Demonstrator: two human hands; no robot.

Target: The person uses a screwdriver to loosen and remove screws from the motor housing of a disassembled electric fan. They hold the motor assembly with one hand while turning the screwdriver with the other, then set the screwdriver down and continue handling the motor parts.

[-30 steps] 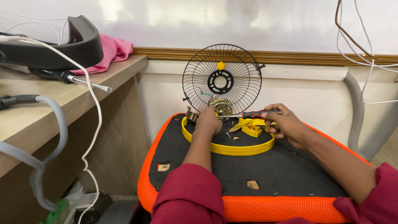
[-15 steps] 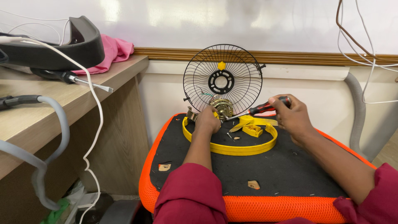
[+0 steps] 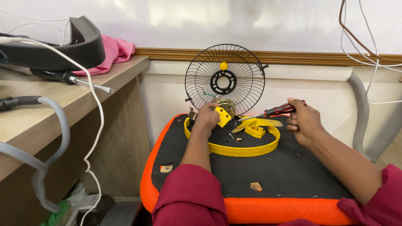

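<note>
On black-orange stool (image 3: 293, 184), left hand (image 3: 208, 117) gripping yellow part (image 3: 222, 116), right hand (image 3: 302, 121) screwdriver (image 3: 272, 112)

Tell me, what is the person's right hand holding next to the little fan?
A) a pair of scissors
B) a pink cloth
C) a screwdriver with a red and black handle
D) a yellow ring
C: the right hand grips a screwdriver with a red and black handle, its tip pointing toward the motor at the base of the black wire fan grille, while the left hand holds a yellow part there.

Two bare hands (image 3: 208, 116), forearms uncovered, maroon sleeves (image 3: 188, 196) pushed up near the elbows.
</note>
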